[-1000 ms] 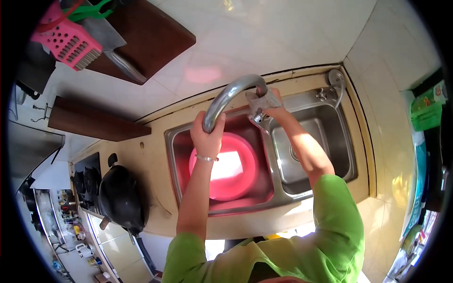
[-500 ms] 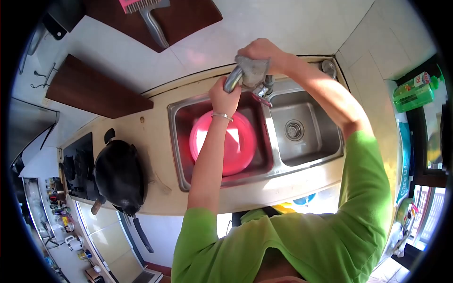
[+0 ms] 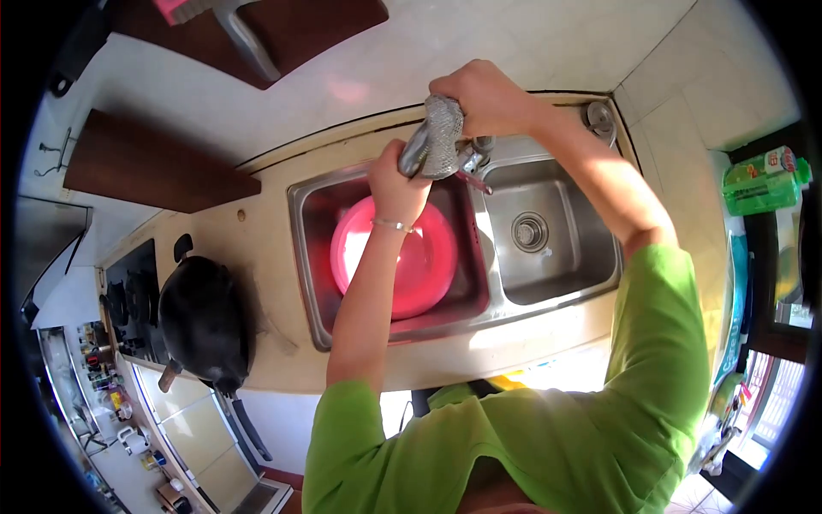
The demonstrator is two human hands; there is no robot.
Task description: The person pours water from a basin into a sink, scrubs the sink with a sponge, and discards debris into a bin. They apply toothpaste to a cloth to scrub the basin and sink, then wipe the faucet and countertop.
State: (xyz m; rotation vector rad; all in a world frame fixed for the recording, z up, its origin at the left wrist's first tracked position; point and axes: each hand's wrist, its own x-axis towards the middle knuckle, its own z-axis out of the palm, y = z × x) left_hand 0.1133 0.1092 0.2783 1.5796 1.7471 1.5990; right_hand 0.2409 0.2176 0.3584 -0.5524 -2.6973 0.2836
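My left hand [image 3: 399, 184] is wrapped round the silvery faucet spout [image 3: 414, 154] above the left sink basin. A grey mesh cloth [image 3: 443, 137] lies against the spout and hangs down over its side. My right hand [image 3: 484, 96] is closed on the upper end of this cloth, near the back edge of the sink. Below my left hand, a pink basin [image 3: 428, 257] sits in the left sink bowl, partly hidden by my forearm. The faucet base [image 3: 473, 157] shows just right of the cloth.
A right sink bowl [image 3: 556, 257] with a drain adjoins the left one. At left are a black wok [image 3: 201, 317], a stove [image 3: 133, 300] and a brown board [image 3: 154, 163]. A green bottle [image 3: 762, 184] stands at the far right.
The cloth has moved down along the spout and now hangs lower beside my left hand. My right hand has shifted slightly upward. The whole view has shifted a little.
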